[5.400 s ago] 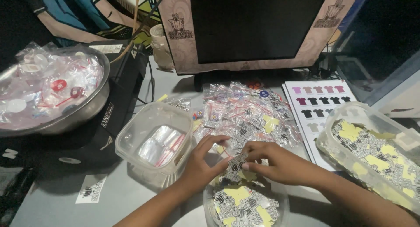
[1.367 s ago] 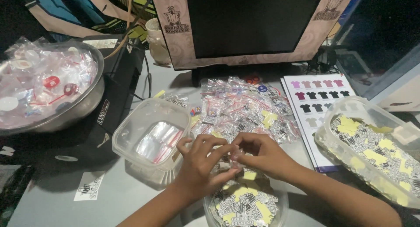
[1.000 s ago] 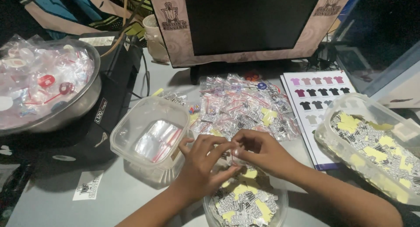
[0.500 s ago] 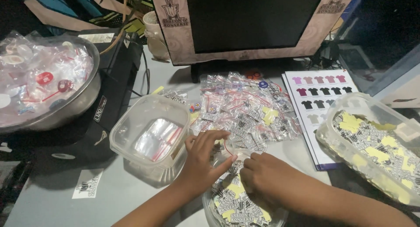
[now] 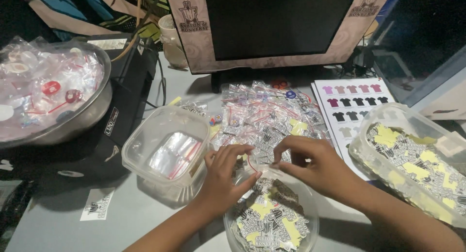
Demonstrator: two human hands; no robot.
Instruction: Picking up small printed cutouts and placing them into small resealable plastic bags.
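Since half a second ago, right hand [image 5: 315, 167] has risen from the round clear tub of black-and-yellow stickers [image 5: 272, 223] to meet left hand [image 5: 225, 176] above its rim. Both hands' fingertips pinch a small clear zip bag with a red strip [image 5: 257, 162] between them. A square clear container of empty bags [image 5: 167, 152] sits just left on the grey desk [image 5: 63, 232].

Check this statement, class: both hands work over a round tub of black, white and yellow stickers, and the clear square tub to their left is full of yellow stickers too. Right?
Not quite. The head view shows the clear square tub holding small clear plastic bags, not stickers. The rest stands: the left hand and right hand are over the round tub of stickers.
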